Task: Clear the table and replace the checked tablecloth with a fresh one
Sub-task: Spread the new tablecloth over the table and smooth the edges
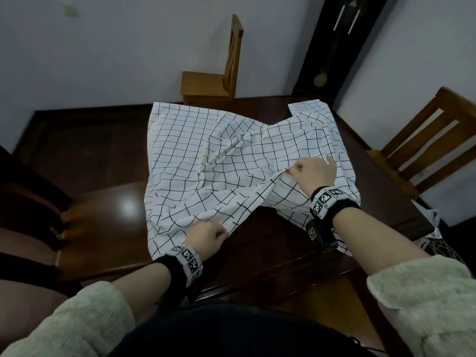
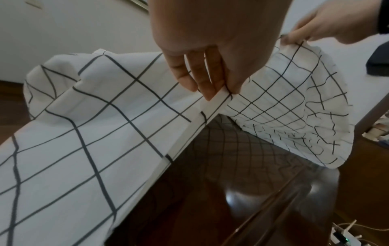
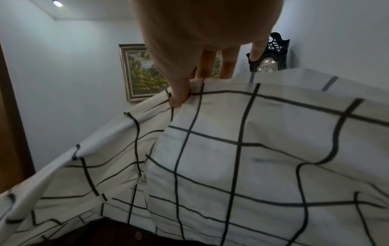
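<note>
A white tablecloth with a black check (image 1: 206, 155) lies crumpled on the dark wooden table (image 1: 103, 176), its near edge lifted off the wood. My left hand (image 1: 208, 234) pinches the hem of that edge (image 2: 212, 101) near the table's front. My right hand (image 1: 313, 171), farther back and to the right, pinches a raised fold of the same cloth (image 3: 189, 93) between thumb and fingers. The cloth (image 2: 84, 133) hangs stretched between both hands, and bare glossy wood (image 2: 231, 191) shows beneath it. No other cloth is in view.
Wooden chairs stand around the table: one at the far side (image 1: 219, 81), one at the right (image 1: 425, 145), a dark one at the left (image 1: 31, 207). A tall pendulum clock (image 1: 334, 47) stands in the far corner. A framed painting (image 3: 139, 73) hangs on the wall. Cables lie on the floor (image 2: 345, 233).
</note>
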The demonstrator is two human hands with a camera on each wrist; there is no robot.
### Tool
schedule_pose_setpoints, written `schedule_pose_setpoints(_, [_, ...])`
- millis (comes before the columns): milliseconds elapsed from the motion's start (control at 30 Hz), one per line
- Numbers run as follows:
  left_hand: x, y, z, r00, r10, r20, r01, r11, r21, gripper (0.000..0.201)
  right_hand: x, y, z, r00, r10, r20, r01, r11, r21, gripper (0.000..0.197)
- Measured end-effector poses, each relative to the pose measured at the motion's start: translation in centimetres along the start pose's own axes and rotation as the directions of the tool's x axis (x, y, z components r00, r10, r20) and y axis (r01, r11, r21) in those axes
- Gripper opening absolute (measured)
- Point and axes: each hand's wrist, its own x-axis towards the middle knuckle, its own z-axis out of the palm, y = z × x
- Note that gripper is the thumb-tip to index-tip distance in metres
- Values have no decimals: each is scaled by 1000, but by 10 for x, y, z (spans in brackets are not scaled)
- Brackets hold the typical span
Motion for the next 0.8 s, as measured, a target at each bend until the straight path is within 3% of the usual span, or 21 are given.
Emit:
schedule_pose_setpoints(233, [12, 7, -16, 996, -81, -33, 78, 993, -89, 20, -1, 2, 8, 999, 4, -44, -1, 997, 75, 29])
schedule_pose_setpoints(333, [14, 6, -18, 990, -136, -22, 133, 983, -124, 35, -9, 0, 10, 997, -12, -72, 20, 993, 120, 25])
schedule_pose_setpoints(433, [17, 8, -20, 986, -162, -42, 152, 971, -182, 42, -22, -8, 15, 981, -141, -133, 161, 974, 157, 30])
schedule_pose_setpoints(533, [21, 10, -21, 993, -111, -34, 104, 979, -177, 47, -38, -19, 25, 900, -428, -76, 435, 879, 197, 37])
schedule_pose_setpoints(633, [21, 11, -21, 999, -42, 23, 45, 988, -150, 50, -51, -35, 38, 765, -640, 76, 617, 762, 197, 45])
schedule_pose_setpoints(700, [19, 9, -18, 996, 11, 85, 1, 990, -140, 51, -57, -48, 40, 701, -693, 167, 675, 721, 157, 41])
schedule_pose_setpoints(800, [13, 4, -14, 988, 71, 138, -53, 990, -127, 50, -64, -65, 38, 672, -679, 295, 698, 714, 52, 32])
